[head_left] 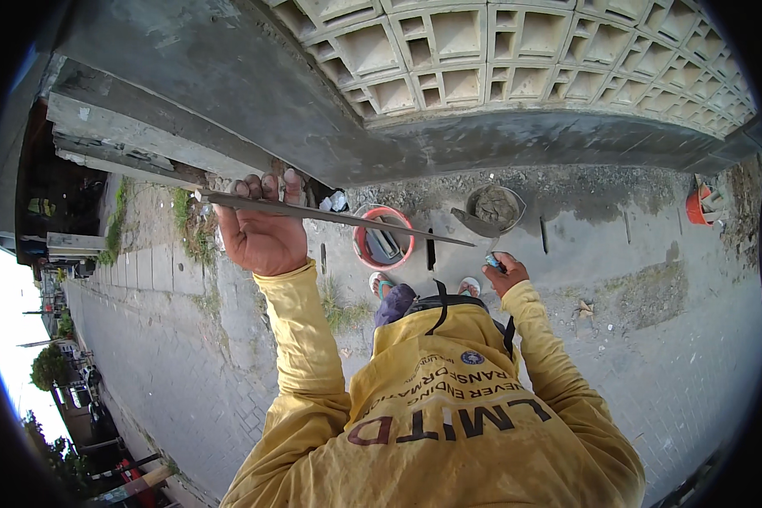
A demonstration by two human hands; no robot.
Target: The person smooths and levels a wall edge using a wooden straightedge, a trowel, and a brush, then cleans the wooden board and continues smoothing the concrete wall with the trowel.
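Note:
My left hand [262, 237] is raised at the left, gripping a long, thin, tapering grey strip [360, 219] that points right across my view. My right hand [506, 275] is lower, before my waist, closed on a small light-blue object [493, 261], too small to name. Beyond my sandalled feet stand a red bucket [408, 250] holding flat grey tools and a bucket of grey mortar [498, 205] with a dark scoop-like tool [470, 222] at its left side.
A grey rendered wall [533, 140] with pale lattice blocks [533, 38] runs ahead, and a rough concrete ledge [118, 135] at left. A red bucket [699, 205] with debris stands far right. Paving, weeds, and a street with trees and parked vehicles extend leftward.

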